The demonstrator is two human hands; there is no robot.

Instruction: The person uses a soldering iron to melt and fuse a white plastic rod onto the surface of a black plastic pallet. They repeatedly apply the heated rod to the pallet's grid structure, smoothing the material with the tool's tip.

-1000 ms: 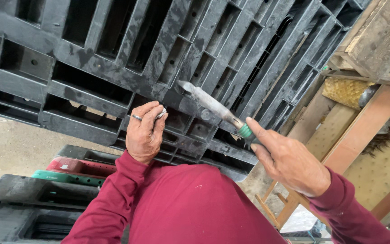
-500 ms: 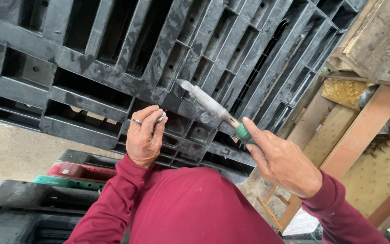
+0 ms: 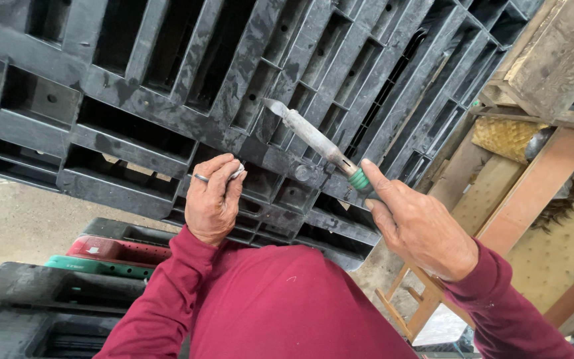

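A: Currently, in the head view, where is the tool relative to the hands?

B: The right hand is closed around the green-collared handle of a soldering iron. Its shaft runs up and to the left, and the flattened tip rests against a rib of the black plastic pallet. The left hand sits lower left of the tip, apart from it, fingers curled shut on a small pale strip pinched at the fingertips, pressed near the pallet's lower edge.

A: Materials and shapes?

B: Pallet: moulded black plastic, scuffed and glossy, with deep rectangular cells and slanting ribs. Iron: dull grey metal shaft, scorched and stained, slotted near the collar. A thin ring shows on one left finger. Both arms wear dark red sleeves.

A: Surroundings and obstructions?

B: More black pallets lie lower left, with a red piece and a green strip between them, on a concrete floor. Right side: wooden beams, a woven basket, pegboard. The torso hides the pallet's bottom edge.
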